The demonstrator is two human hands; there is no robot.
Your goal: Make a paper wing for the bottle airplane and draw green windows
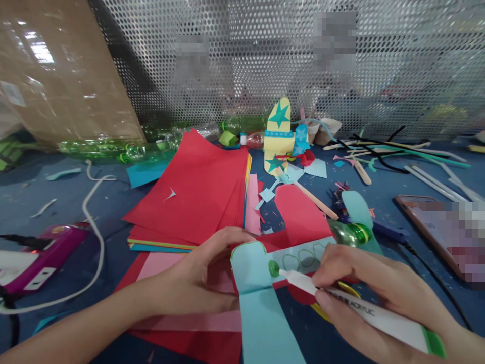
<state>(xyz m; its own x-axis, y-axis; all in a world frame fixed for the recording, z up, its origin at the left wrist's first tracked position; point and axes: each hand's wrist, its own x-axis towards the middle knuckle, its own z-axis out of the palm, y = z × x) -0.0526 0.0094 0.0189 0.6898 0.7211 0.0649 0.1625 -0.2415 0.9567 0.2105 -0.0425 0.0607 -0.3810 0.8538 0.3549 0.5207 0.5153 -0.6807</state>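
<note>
The green-tipped marker (379, 316) is gripped near its tip by the right hand (364, 288), probably for control; the blue paper strip (299, 258) is steadied by the left hand (204, 273), before the red stack (197, 187).

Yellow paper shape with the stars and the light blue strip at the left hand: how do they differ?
The yellow shape carries teal stars; the light blue strip shows a green outline at its end.
The yellow shape has a blue dotted band across it, the strip a crease.
The yellow shape is farther off; the strip is beside the left hand.
Both have a rounded end.
</note>
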